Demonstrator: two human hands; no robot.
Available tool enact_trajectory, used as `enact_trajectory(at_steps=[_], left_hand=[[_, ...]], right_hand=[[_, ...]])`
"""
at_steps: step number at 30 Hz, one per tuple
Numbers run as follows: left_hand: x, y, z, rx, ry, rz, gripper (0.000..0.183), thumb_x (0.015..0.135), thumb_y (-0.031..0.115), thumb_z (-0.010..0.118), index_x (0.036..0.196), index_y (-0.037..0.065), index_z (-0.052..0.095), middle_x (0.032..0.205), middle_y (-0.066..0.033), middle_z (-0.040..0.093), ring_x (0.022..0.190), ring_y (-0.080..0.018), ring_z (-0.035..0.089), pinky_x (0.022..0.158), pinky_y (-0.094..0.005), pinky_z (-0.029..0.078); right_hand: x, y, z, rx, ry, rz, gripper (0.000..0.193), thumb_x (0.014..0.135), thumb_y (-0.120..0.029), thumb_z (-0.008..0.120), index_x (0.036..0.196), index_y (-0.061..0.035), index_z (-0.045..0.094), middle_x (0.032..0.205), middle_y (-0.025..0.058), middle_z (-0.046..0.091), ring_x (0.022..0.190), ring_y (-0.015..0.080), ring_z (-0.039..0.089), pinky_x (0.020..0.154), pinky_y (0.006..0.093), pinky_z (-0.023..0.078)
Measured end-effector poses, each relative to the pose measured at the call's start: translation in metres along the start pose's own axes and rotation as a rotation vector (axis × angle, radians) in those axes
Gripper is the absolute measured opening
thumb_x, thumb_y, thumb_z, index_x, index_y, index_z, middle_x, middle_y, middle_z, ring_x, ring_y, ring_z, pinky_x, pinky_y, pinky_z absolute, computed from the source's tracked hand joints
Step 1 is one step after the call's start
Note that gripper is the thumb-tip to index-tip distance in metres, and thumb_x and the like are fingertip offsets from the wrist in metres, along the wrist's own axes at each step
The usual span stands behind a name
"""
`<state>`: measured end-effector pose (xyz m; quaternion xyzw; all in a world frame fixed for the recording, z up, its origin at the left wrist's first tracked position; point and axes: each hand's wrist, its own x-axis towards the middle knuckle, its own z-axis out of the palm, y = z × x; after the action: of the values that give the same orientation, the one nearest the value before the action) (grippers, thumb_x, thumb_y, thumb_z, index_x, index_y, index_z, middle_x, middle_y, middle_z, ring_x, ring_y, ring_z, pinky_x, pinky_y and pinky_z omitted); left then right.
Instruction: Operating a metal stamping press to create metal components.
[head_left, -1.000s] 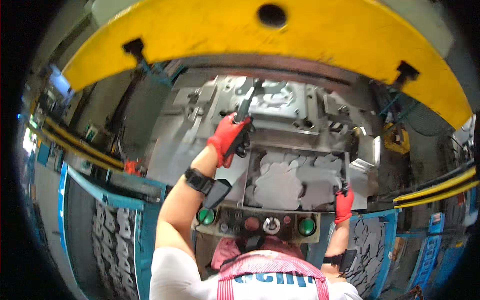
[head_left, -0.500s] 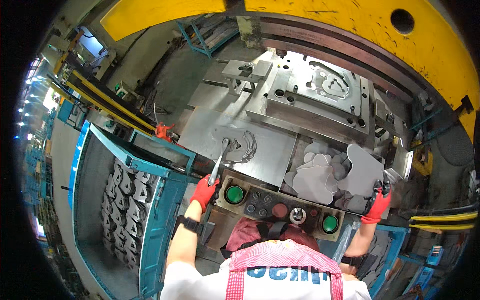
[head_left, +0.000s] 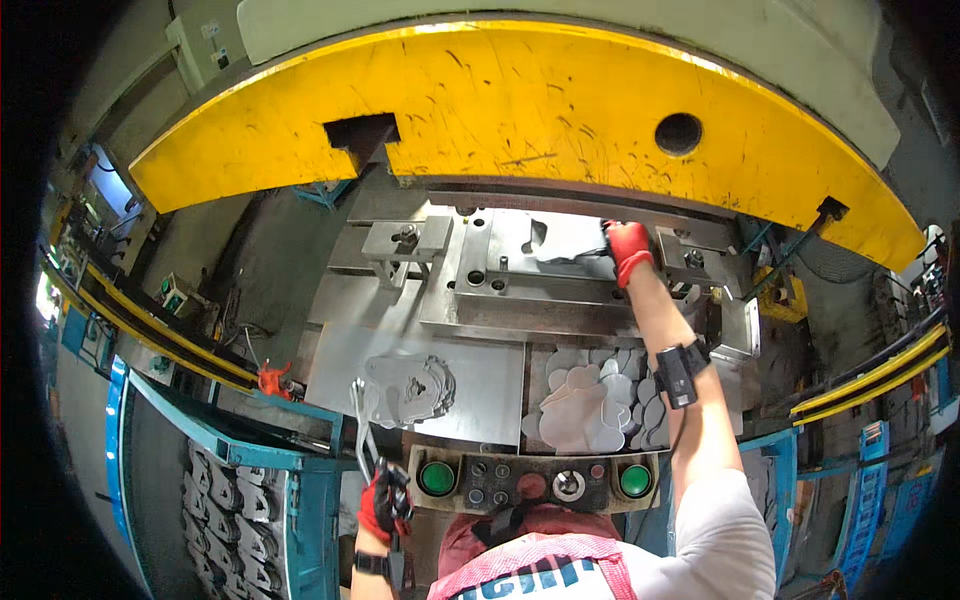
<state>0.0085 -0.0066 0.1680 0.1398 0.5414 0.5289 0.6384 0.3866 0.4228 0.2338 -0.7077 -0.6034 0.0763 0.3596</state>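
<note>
My right hand (head_left: pixel 627 245), in a red and black glove, reaches far forward over the steel die (head_left: pixel 482 258). Its fingers are closed on the right edge of a flat grey metal blank (head_left: pixel 572 236), which lies over the die's top; whether it sits flat I cannot tell. Lower left, my gloved left hand (head_left: pixel 384 508) grips a long silver hand tool (head_left: pixel 363 435) that points away from me; its exact kind is unclear. Beyond that tool, shaped metal parts (head_left: pixel 408 390) lie on a smooth steel plate (head_left: pixel 480 375).
Loose blanks (head_left: pixel 580 415) are heaped right of the plate. A control panel (head_left: pixel 452 500) with two green buttons stands before me. The press's yellow beam (head_left: pixel 520 100) spans above the die. At left, a blue bin (head_left: pixel 305 520) holds stamped parts.
My right hand has carried the blank from the heap at the right forward onto the die. My left hand has drawn back toward me with the tool. The view has tilted up.
</note>
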Motion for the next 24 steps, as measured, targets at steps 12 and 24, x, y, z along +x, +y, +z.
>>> enact_trajectory(at_steps=[12,24], left_hand=[[0.03,-0.099,-0.046,0.07,0.597,-0.006,0.029,0.074,0.028,0.064,0.091,0.009,0.05,0.05,-0.0042,0.044,0.036,-0.0166,0.043,0.029,-0.0328,0.038],[0.107,-0.15,-0.087,0.532,0.415,-0.105,0.066,0.054,0.017,0.08,0.11,0.01,0.046,0.097,-0.0091,0.057,0.078,-0.0237,0.055,0.058,-0.0401,0.046]], right_hand=[[-0.119,-0.02,-0.113,-0.232,0.26,-0.407,0.053,0.066,-0.035,0.063,0.111,-0.0105,0.049,0.117,0.0202,0.041,0.109,0.0352,0.037,0.091,0.0459,0.029],[-0.486,0.349,-0.07,0.5,-0.315,0.653,0.058,0.075,-0.023,0.058,0.122,0.0025,0.035,0.118,0.018,0.045,0.108,0.0254,0.044,0.091,0.0349,0.035]])
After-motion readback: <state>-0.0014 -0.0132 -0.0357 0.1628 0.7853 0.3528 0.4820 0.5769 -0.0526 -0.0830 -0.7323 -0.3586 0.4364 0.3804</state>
